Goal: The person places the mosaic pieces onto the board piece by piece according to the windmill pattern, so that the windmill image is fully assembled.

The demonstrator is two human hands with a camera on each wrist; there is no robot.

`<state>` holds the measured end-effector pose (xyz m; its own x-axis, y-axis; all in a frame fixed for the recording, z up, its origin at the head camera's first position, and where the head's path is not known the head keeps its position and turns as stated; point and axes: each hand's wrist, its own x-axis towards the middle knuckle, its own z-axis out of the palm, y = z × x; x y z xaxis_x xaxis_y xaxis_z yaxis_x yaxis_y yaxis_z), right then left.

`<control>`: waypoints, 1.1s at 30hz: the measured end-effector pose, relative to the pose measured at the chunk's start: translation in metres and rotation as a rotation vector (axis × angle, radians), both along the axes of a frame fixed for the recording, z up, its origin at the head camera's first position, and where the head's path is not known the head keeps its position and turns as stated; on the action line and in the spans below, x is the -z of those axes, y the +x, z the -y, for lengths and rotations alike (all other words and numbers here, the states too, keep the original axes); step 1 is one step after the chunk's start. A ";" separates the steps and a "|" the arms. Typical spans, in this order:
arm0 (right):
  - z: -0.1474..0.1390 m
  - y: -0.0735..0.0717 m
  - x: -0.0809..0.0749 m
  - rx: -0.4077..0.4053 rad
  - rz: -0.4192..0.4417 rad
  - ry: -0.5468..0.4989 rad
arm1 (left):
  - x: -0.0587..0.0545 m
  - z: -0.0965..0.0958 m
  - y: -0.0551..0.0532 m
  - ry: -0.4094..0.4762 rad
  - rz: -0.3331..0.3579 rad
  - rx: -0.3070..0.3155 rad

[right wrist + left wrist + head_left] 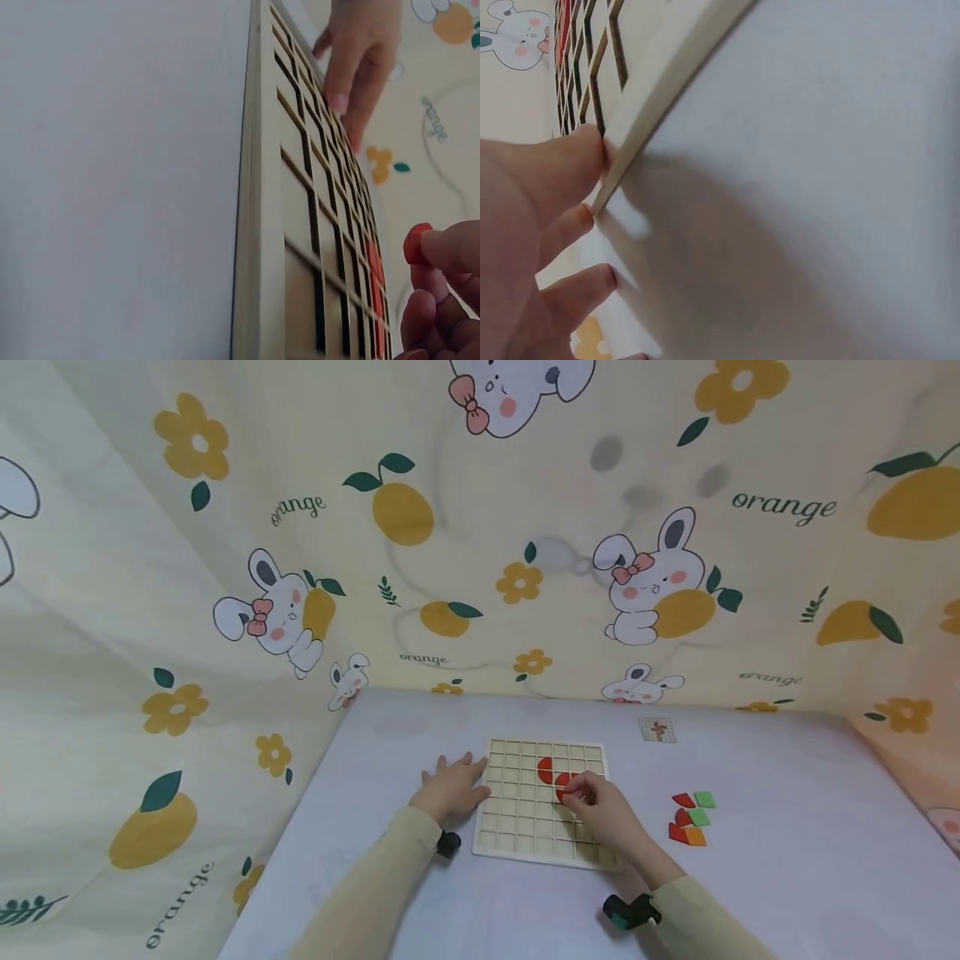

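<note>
A pale wooden grid board (pixel 517 843) lies on the table in front of the person. At its left edge the left hand (pixel 448 789) rests with fingers spread; in the left wrist view, thumb (pixel 570 165) and a fingertip touch the rim. Over the right half of the board, the right hand (pixel 607 810) pinches a small red piece (pixel 417 244) between thumb and finger. Red rounded pieces (pixel 546 770) sit in grid cells just beyond that hand. The right hand partly covers the cells beneath it.
Right of the board lie several loose pieces, among them a red one (pixel 678 832), a green one (pixel 704 799) and an orange one (pixel 695 836). A small pattern card (pixel 657 730) lies farther back. Printed cloth (pixel 480 635) hangs behind the table.
</note>
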<state>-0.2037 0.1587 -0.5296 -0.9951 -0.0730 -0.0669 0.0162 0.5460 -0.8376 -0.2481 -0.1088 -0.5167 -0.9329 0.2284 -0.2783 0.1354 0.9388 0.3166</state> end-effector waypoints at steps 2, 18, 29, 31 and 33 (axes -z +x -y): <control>0.006 -0.001 -0.001 -0.005 -0.009 -0.001 | 0.002 -0.002 -0.001 -0.012 -0.004 0.002; 0.042 -0.012 0.009 0.043 -0.016 0.038 | 0.000 -0.001 -0.002 -0.044 0.027 0.008; 0.059 -0.017 0.011 0.043 -0.058 0.151 | 0.007 0.000 -0.004 -0.025 0.010 0.012; 0.060 -0.017 0.012 0.052 -0.051 0.165 | 0.008 0.000 -0.005 -0.029 0.007 0.009; 0.061 -0.018 0.013 0.058 -0.037 0.176 | 0.009 0.000 -0.004 -0.023 0.001 0.008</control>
<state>-0.2215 0.0982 -0.5428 -0.9993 -0.0058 -0.0365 0.0227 0.6829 -0.7302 -0.2522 -0.1090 -0.5257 -0.9310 0.2291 -0.2841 0.1424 0.9448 0.2950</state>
